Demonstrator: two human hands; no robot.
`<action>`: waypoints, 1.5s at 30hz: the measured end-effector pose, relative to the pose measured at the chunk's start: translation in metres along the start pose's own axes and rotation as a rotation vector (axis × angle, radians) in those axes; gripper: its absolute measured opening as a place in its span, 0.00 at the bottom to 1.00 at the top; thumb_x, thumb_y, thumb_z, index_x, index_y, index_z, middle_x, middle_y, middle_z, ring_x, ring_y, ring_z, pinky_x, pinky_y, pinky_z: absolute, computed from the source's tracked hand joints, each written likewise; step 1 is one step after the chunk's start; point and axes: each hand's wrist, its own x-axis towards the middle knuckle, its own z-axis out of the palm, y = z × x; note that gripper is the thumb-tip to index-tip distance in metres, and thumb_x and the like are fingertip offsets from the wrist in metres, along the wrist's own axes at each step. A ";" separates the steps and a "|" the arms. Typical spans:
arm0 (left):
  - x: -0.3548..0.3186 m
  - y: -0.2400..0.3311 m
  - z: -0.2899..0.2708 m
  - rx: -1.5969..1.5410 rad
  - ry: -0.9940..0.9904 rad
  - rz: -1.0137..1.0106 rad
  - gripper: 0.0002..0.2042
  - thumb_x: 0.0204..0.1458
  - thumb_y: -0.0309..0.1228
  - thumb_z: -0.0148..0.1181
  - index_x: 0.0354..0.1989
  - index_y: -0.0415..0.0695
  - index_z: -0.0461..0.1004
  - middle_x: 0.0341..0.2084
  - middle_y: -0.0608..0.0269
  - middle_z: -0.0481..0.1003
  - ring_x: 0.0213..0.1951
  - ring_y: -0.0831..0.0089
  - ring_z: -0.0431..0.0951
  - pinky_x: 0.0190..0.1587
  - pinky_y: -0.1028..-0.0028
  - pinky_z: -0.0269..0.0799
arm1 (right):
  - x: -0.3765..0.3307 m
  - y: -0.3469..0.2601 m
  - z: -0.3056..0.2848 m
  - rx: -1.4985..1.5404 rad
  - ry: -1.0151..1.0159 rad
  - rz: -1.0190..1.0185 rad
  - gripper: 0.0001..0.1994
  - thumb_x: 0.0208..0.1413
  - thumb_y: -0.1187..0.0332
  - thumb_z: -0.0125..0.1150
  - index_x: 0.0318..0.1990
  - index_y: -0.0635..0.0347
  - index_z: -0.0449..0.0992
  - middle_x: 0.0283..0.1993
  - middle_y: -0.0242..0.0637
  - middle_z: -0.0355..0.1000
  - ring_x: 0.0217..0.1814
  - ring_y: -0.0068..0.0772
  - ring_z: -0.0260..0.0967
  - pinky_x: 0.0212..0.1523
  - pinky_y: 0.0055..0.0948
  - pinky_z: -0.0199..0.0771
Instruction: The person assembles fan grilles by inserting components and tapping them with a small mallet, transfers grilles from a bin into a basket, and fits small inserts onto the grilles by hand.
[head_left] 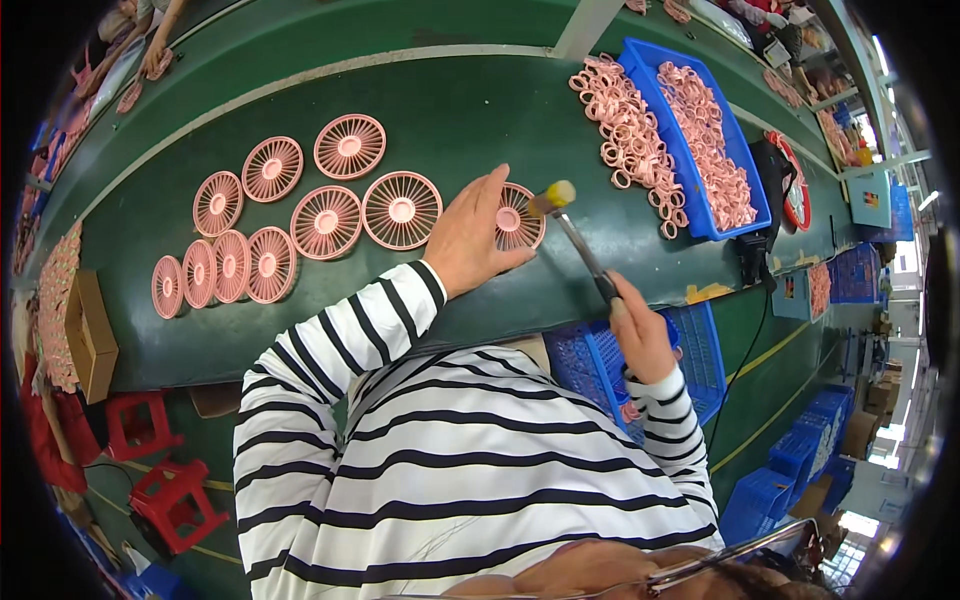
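Observation:
My right hand [640, 330] is closed around the dark grip of a hammer [585, 248]. The hammer's yellowish head [552, 197] is over the right edge of a pink round fan grille [517, 217] on the green table. My left hand [472, 235] covers that grille's left side, with thumb and fingers spread around its rim; the hand hides part of the grille. Just left of this hand lies another pink grille [402, 210], with several more like it, such as one at the back [350, 146], spread across the table.
A blue crate [745, 205] full of small pink rings stands at the right, beside a loose ring pile [625, 120]. Blue baskets [705, 350] sit below the table edge. A cardboard box [92, 335] and red stools [175, 505] are at left. Other people work across the far side.

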 end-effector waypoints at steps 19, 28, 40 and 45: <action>-0.020 -0.001 -0.071 0.307 0.136 0.194 0.44 0.38 0.40 0.72 0.64 0.38 0.56 0.62 0.46 0.59 0.66 0.49 0.54 0.67 0.52 0.47 | -0.009 -0.039 -0.006 0.006 -0.191 0.142 0.19 0.61 0.73 0.50 0.60 0.59 0.66 0.53 0.53 0.70 0.53 0.51 0.72 0.51 0.30 0.70; -0.039 -0.029 -0.074 0.293 0.046 0.048 0.40 0.38 0.39 0.72 0.61 0.39 0.59 0.55 0.46 0.65 0.60 0.47 0.61 0.64 0.53 0.53 | -0.009 -0.029 0.016 -0.071 -0.101 -0.043 0.17 0.62 0.70 0.49 0.58 0.61 0.67 0.49 0.52 0.72 0.46 0.46 0.74 0.46 0.28 0.71; -0.045 -0.022 -0.061 -0.027 -0.020 -0.034 0.53 0.33 0.38 0.75 0.68 0.40 0.45 0.54 0.43 0.66 0.55 0.50 0.69 0.57 0.62 0.66 | 0.000 -0.056 0.035 -0.194 -0.208 -0.040 0.20 0.58 0.75 0.50 0.59 0.59 0.67 0.51 0.54 0.71 0.51 0.53 0.71 0.50 0.32 0.72; -0.043 -0.023 -0.062 -0.091 -0.051 -0.094 0.58 0.33 0.38 0.76 0.69 0.39 0.37 0.55 0.41 0.66 0.58 0.50 0.67 0.59 0.63 0.65 | 0.007 -0.065 0.045 -0.181 -0.069 -0.326 0.20 0.58 0.76 0.50 0.59 0.57 0.67 0.48 0.54 0.72 0.45 0.57 0.71 0.44 0.36 0.74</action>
